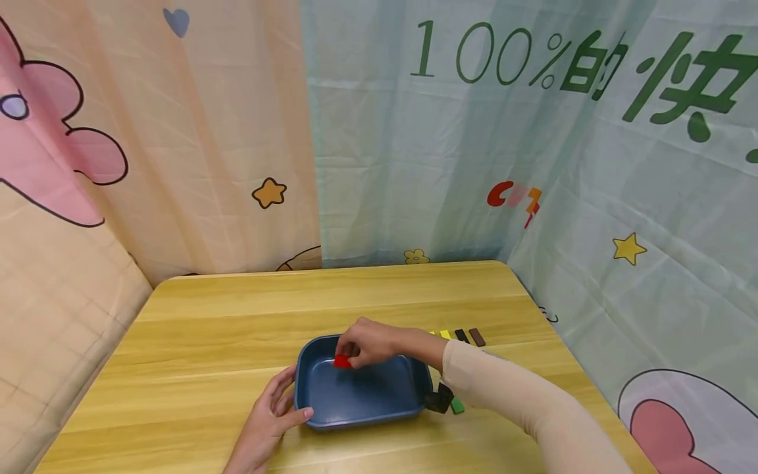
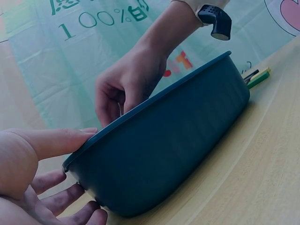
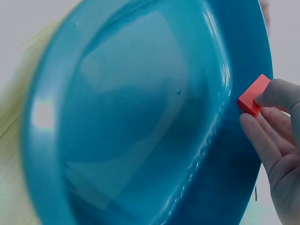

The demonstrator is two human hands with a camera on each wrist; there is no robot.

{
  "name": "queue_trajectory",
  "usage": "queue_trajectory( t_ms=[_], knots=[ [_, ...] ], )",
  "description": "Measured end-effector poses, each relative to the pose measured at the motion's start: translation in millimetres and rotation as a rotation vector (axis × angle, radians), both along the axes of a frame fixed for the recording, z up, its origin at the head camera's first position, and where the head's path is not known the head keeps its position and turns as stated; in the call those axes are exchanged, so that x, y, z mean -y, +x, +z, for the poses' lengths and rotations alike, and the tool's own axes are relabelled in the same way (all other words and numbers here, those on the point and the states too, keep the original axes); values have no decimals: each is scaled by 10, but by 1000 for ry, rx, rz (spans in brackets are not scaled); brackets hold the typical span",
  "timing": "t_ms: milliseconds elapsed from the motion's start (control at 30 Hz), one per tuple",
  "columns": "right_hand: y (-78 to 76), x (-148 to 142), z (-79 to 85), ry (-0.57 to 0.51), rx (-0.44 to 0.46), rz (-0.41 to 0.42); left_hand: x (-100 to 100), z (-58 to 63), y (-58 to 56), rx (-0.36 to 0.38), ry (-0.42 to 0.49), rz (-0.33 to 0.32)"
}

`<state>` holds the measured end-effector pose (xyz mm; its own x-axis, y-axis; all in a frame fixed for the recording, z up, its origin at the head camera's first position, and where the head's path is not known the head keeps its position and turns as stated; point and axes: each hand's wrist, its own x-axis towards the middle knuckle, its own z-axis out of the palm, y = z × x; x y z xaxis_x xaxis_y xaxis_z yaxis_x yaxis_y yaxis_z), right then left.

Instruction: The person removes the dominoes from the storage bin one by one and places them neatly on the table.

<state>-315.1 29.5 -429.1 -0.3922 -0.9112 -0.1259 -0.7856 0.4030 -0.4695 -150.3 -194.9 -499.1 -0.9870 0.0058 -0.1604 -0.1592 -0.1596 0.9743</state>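
A dark blue rectangular basin (image 1: 367,421) with rounded corners stands on the wooden table. At its left end my left hand (image 1: 269,415) holds it, the thumb over the rim and the other fingers along the outer wall (image 2: 164,154). My right hand (image 1: 370,342) reaches over the far side, pinching a small red block (image 3: 253,95) between thumb and fingers. In the right wrist view the block is close to the basin's inner wall, above the shiny bottom, where small bubble-like spots show.
Beyond my right forearm lie a yellow block (image 1: 445,334), a black block (image 1: 462,336) and a brown block (image 1: 477,337). A green block (image 1: 457,405) is right of the basin, partly behind the black wrist camera (image 1: 439,399). Printed curtains (image 1: 379,164) surround the table (image 1: 207,329).
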Motion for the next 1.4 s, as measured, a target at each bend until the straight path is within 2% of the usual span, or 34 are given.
queue_trajectory(
  t_ms=[233,367,633,833,1000,1400],
  knots=[
    [-16,-137,53,-21,38,-55,-5,5,15,7,-7,8],
    [-33,-228,95,-30,91,-91,-2,7,16,3,-14,8],
    [-46,-420,132,-40,150,-115,-10,1,15,3,-27,13],
    [-56,-595,172,-100,259,-143,-13,2,9,3,-21,12],
    [-62,-787,166,-138,382,-215,-19,10,15,-3,-10,13],
    [9,-1349,120,-230,478,-403,-12,-3,5,-1,-24,0]
  ],
)
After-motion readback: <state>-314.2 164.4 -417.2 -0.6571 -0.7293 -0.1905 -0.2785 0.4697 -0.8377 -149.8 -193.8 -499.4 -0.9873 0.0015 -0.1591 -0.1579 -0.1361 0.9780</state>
